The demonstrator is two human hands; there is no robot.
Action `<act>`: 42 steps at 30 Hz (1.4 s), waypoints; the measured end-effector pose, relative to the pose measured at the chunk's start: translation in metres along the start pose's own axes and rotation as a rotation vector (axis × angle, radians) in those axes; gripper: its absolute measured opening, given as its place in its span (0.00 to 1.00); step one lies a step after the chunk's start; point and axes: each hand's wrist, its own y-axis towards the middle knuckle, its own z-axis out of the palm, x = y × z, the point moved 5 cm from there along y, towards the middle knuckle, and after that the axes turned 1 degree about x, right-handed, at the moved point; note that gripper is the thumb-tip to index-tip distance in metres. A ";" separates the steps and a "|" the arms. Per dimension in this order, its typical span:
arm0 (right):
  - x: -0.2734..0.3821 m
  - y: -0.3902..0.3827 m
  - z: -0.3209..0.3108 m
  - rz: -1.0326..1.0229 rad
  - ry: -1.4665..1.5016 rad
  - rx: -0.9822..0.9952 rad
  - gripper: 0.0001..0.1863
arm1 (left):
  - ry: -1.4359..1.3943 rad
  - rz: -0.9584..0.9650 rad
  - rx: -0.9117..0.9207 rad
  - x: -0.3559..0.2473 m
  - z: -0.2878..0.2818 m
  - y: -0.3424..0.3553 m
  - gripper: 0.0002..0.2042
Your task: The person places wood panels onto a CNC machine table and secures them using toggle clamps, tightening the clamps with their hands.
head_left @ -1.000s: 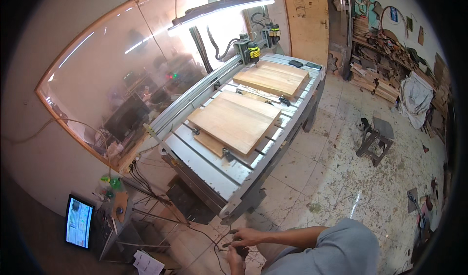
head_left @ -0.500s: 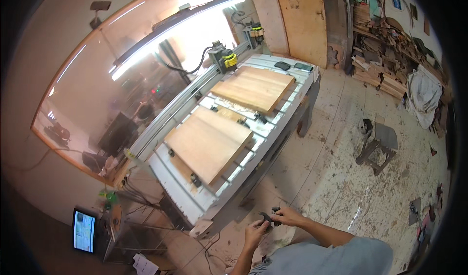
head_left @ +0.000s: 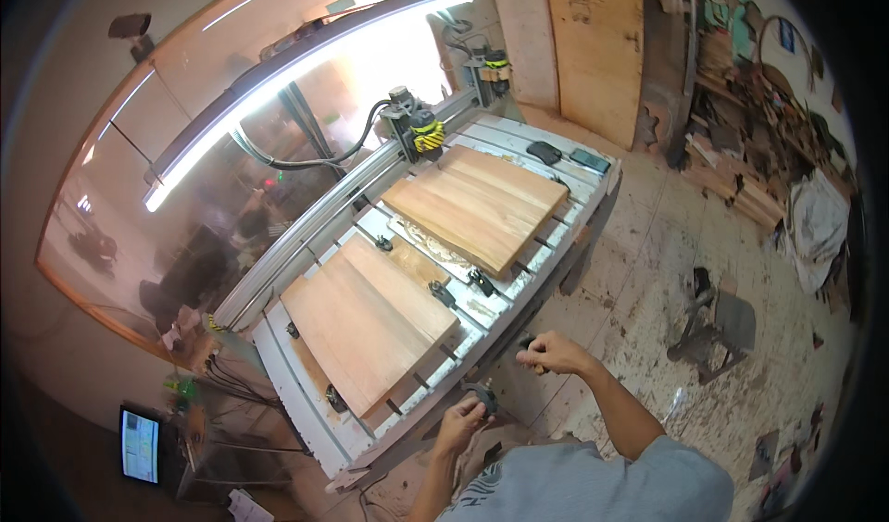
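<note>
Beside the slotted table (head_left: 319, 434), left hand (head_left: 457, 427) and right hand (head_left: 557, 354) have parted, gripping a curved piece (head_left: 482, 398) and a dark object (head_left: 526, 342).

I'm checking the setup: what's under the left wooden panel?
Another board peeks out at its left edge, with the slotted bed below; the panel covers whatever lies under its middle.

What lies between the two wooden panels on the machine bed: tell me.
Head view: black clamps, a thin wooden strip and pale debris between the near panel and far panel.
</note>
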 end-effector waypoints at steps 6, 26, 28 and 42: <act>0.065 0.060 -0.093 -0.007 -0.225 -0.316 0.21 | 0.073 0.132 -0.041 -0.089 -0.004 0.087 0.09; 0.102 0.391 -0.267 -0.114 -0.834 -0.116 0.21 | -0.152 0.234 -0.719 -0.146 0.032 0.211 0.10; 0.132 0.375 -0.262 -0.252 -0.879 -0.182 0.19 | -0.119 0.230 -0.757 -0.150 0.035 0.218 0.10; 0.112 0.301 -0.073 -0.640 -0.374 0.558 0.20 | 0.548 0.161 -0.465 -0.195 0.004 0.218 0.09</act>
